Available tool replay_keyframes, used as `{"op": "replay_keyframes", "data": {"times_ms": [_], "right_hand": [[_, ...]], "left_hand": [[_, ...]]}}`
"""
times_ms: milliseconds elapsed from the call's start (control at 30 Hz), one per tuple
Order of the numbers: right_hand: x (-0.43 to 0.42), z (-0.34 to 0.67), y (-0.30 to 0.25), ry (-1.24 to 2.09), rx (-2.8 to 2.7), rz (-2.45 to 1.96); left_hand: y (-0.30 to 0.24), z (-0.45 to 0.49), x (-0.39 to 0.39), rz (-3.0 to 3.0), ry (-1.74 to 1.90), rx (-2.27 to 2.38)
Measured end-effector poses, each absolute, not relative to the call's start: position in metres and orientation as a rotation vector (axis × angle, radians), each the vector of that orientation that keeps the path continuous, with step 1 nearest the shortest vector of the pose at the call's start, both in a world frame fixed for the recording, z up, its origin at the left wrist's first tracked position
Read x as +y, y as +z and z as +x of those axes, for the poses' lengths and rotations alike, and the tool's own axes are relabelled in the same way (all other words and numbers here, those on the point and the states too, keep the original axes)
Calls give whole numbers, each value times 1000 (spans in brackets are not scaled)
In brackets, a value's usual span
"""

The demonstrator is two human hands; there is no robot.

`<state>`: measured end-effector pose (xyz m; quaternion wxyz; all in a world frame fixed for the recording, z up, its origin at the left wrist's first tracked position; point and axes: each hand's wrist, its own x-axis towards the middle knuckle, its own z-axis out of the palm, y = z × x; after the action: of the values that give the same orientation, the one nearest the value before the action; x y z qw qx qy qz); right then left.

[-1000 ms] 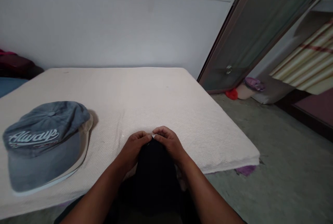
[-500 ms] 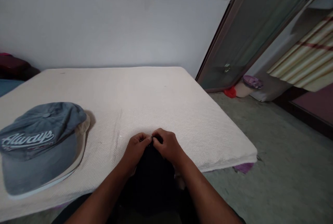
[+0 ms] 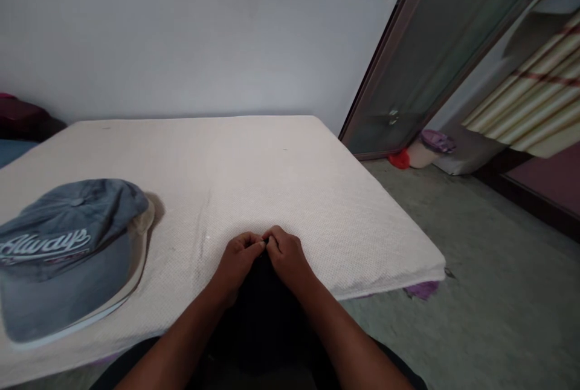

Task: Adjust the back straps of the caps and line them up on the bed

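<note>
My left hand (image 3: 240,260) and my right hand (image 3: 283,257) meet over the near edge of the bed, fingertips almost touching. Both pinch the upper end of a black cloth item (image 3: 265,305) between thumb and fingers. The cloth hangs down toward my lap and blends into my dark clothing, so its kind and full shape cannot be made out. To the left of my hands, a grey-blue cap (image 3: 81,245) with "Always" lettering lies on top of a beige cap (image 3: 141,236), whose edge peeks out on the right.
Under my hands spreads a bed with a white textured cover (image 3: 254,166), set against a pale wall (image 3: 203,45). Past its right edge are a grey floor (image 3: 489,269), a sliding door (image 3: 421,45), a bin with a purple liner (image 3: 428,148) and a striped curtain (image 3: 539,94).
The fingers of both hands have drawn closer together at the top of the black cloth, and the right hand's gap has closed. The view has shifted slightly; the caps stay put.
</note>
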<state>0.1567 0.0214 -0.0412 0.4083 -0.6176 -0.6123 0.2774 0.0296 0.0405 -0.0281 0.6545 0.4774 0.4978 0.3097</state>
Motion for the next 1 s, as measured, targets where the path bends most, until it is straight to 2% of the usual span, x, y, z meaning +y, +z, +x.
{"op": "replay_keyframes", "data": {"times_ms": [167,367,700,800,1000], "right_hand": [[24,153,-45,730,-1454,-1591],[27,163,-44,886,-1428,-1434],[27,164,-48,960,-1434,-1409],[24,168,-45,1035,-1428,-1346],[18,176,-49,1369,-996,-1230]], "left_hand": [[-28,29,40,1121,723,1123],[-22,24,39,1087,674,1136],[-26,17,45,1429,581,1114],[-26,17,43,1329,559,1109],[-18,16,39,1197,531,1084]]}}
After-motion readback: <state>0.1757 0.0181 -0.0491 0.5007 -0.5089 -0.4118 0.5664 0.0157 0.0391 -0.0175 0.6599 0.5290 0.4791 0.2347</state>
